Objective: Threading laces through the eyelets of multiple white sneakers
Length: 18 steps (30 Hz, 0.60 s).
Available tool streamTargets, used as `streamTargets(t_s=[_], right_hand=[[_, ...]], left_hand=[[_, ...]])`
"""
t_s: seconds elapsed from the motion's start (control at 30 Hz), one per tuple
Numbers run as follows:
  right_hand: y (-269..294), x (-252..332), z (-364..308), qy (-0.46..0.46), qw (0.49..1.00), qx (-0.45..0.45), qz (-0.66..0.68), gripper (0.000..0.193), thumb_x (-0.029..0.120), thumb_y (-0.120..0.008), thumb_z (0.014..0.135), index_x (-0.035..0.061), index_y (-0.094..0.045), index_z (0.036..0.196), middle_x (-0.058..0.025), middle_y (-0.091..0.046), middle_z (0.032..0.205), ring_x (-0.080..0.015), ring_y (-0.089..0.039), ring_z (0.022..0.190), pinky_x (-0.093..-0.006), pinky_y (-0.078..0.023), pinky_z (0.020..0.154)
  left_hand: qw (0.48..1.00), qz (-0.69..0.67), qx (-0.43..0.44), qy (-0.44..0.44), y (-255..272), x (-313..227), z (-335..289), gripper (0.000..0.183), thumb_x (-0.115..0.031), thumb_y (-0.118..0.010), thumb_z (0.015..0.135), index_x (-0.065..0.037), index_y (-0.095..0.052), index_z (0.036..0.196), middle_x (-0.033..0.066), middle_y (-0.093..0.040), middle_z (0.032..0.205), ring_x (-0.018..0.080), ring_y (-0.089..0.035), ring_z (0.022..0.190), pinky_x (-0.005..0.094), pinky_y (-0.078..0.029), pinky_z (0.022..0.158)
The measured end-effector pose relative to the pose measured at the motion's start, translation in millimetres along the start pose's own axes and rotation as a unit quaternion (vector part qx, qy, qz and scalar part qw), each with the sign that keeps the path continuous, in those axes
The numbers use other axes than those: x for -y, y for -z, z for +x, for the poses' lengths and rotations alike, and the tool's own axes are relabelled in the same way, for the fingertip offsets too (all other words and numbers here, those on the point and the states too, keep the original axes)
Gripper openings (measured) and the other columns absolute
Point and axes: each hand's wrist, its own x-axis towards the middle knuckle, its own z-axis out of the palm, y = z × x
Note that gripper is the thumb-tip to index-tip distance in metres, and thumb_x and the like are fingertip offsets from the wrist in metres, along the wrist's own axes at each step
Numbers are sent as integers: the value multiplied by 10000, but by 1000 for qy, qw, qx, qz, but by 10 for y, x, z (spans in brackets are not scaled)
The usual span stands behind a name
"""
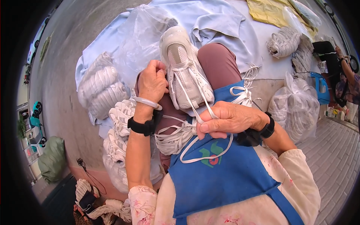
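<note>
A pale grey-white sneaker [183, 75] rests between my knees, its mesh tongue showing and white laces threaded through its upper eyelets. My right hand [232, 118] pinches the white shoelaces [193, 101] below the shoe and draws them taut; a loose loop hangs over my blue apron [221, 183]. Against the shoe's left side, my left hand [153, 79] is closed with curled fingers; what they hold, if anything, is hidden. A bundle of white laces [174, 140] lies across my lap under my right hand. More laces [243, 95] hang by my right thigh.
Stacked pale shoes [101, 88] lie to the left, with more shoes [122, 116] near my left forearm. A light blue cloth [221, 22] and clear plastic [144, 33] spread ahead. A bagged pile [294, 108] stands right, near another person's arm [348, 71] and a blue stool [320, 88].
</note>
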Motion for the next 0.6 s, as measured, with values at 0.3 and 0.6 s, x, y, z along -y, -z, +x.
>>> streamTargets(t_s=[0.3,0.6], right_hand=[[-422,-208,340,165,934,-10,-316,172,172,-510,924,13,-532,863,-116,-504,555,-309,-548,544,-392,-432,507],[-346,416,-23,200,880,-127,-412,266,183,-674,788,16,-601,982,-100,-584,752,-270,-612,612,-368,-459,467]], left_hand=[[924,-297,182,156,-17,-179,-573,428,-358,-490,982,51,-573,1075,81,-655,757,130,-643,613,229,-540,551],[933,-287,181,118,-166,53,-801,189,-193,-587,934,-8,-623,944,-40,-536,620,13,-446,488,180,-369,448]])
